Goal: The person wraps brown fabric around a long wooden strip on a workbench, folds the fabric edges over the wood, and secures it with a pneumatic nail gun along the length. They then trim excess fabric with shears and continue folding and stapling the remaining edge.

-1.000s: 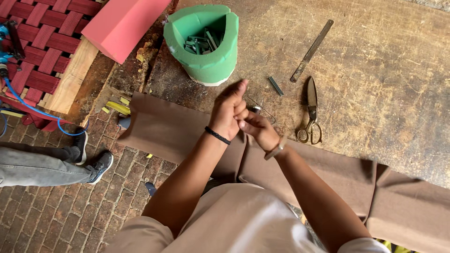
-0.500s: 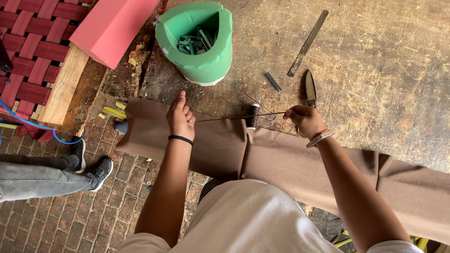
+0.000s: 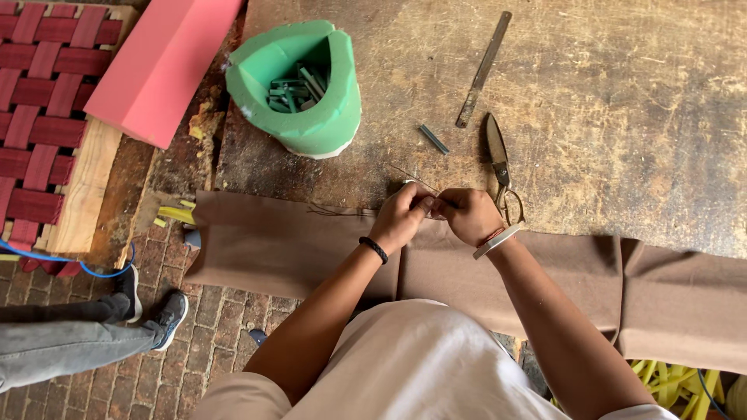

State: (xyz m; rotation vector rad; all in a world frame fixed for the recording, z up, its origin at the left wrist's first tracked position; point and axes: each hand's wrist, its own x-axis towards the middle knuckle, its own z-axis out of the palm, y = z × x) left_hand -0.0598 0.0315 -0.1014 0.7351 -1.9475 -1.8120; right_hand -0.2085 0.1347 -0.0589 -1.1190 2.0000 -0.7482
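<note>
At the centre of the frame the left hand (image 3: 401,216) and the right hand (image 3: 467,214) are brought together, fingertips touching, over the upper edge of a brown cloth (image 3: 296,249) that is draped across the near side of the worn wooden bench (image 3: 622,117). Both hands are closed in a pinch on a thin dark thread (image 3: 342,210), which trails to the left from the left hand along the cloth's edge. Whether anything else is held between the fingers cannot be told. Just to the right of the right hand, a pair of scissors (image 3: 499,163) is laid on the bench, handles nearest the wrist. Above them a long metal strip (image 3: 484,68) is seen, and in the upper middle a green foam tub (image 3: 299,85) filled with small dark sticks. A pink foam block (image 3: 159,66) is set at the upper left.
</note>
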